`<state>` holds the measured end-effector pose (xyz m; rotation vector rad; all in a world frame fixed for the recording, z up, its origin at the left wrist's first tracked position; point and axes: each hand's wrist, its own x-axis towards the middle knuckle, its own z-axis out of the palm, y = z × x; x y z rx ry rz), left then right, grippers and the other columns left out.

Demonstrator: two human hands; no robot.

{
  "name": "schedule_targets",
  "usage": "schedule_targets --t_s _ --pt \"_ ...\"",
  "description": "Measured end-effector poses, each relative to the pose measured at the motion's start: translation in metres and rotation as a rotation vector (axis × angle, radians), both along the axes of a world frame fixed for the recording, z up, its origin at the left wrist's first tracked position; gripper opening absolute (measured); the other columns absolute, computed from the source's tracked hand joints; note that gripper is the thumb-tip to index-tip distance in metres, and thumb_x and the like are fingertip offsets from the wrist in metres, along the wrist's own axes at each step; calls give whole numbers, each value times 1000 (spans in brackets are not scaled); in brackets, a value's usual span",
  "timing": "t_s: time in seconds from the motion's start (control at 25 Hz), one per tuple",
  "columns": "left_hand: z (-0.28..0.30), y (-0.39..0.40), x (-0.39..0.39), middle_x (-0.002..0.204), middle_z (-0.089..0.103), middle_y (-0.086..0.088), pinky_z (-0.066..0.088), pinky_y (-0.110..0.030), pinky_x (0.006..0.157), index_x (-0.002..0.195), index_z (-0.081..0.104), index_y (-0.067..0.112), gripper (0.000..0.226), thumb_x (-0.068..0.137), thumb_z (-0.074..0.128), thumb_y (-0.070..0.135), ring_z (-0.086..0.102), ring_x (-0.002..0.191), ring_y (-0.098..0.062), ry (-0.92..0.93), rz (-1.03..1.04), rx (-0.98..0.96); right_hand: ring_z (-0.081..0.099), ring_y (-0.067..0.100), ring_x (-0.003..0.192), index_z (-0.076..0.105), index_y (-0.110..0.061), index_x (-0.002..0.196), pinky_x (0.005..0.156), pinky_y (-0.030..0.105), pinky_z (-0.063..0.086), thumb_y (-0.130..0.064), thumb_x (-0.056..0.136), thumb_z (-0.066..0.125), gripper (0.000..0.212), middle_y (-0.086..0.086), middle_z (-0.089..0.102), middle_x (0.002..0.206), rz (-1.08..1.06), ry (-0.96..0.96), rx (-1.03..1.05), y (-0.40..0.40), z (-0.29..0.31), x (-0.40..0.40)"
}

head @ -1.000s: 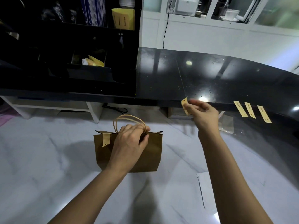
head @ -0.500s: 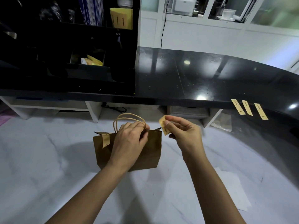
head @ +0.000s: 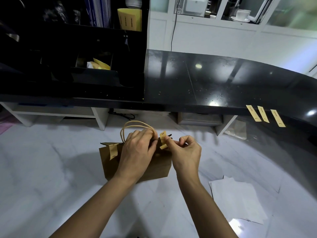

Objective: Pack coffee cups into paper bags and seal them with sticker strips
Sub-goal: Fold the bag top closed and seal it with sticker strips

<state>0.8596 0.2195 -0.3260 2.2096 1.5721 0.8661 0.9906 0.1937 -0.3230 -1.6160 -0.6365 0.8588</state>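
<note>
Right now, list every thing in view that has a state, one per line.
paper bag: upright on the marble counter, top pinched closed
left strip on bag: stuck over the top edge
sticker strip: at the top right edge, not pressed flat
left hand: grips the bag top by the handles
right hand: pinches the sticker strip
three spare strips: hanging off the black counter edge

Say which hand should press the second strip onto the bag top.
Right hand: it already pinches the sticker strip at the paper bag rim. Left hand is busy holding the top closed.
</note>
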Motion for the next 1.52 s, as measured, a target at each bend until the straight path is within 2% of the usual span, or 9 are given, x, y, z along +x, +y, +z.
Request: schedule_targets --t_s 0.16,0.44,0.64,0.76,0.8,0.96,1.08,1.32,1.52 --pt "0 1 -3 108 67 2 48 -36 92 113 69 22 17 97 63 19 57 106 -17 16 -62 13 75 14 64 40 -17 71 68 34 56 -23 79 86 47 0 76 68 9 17 2 3 -2 -2" --pt "5 6 -3 117 64 6 41 -31 99 129 65 31 30 101 55 24 52 112 -14 68 -88 -26 74 15 62 40 -18 69 60 26 53 -19 82 84 46 1 75 68 1 21 1 5 -7 -1" --pt "9 12 0 112 58 8 37 -26 91 120 67 34 26 101 53 23 47 104 -11 113 -101 -58 74 14 66 51 -15 71 55 17 52 -20 81 86 37 4 75 72 21 5 23 3 -10 0" --pt "9 12 1 112 56 9 36 -26 90 118 68 34 26 101 53 23 45 104 -10 126 -102 -74 73 16 71 56 -16 75 62 28 56 -22 79 87 32 4 74 74 61 -54 12 2 -14 3" --pt "9 12 1 113 56 9 37 -26 90 118 68 34 26 101 53 23 44 104 -10 127 -101 -79 72 16 71 57 -17 74 64 30 56 -24 78 87 31 2 73 74 68 -90 -5 2 -15 4" --pt "8 12 1 113 56 8 37 -26 89 118 69 33 25 101 53 25 44 103 -9 122 -89 -86 63 8 65 56 -23 71 57 21 44 -35 76 87 34 -6 68 69 94 -215 -51 0 -21 5" --pt "8 12 2 114 56 10 36 -25 91 118 69 32 24 101 53 27 44 105 -8 112 -81 -88 58 6 60 55 -24 75 55 23 42 -38 74 86 34 -8 67 68 98 -272 -85 0 -24 10" --pt "10 13 4 104 55 14 35 -27 88 102 71 36 16 94 61 45 44 99 -7 72 -58 -73 65 13 75 68 -32 83 58 27 45 -40 77 84 19 -6 68 81 168 -291 -171 -4 -29 18" --pt "10 12 5 102 57 10 39 -33 87 97 72 33 12 97 61 38 47 96 -12 62 -74 -16 60 14 73 75 -31 79 57 22 40 -30 79 83 8 4 66 95 250 -252 -171 0 -32 23"
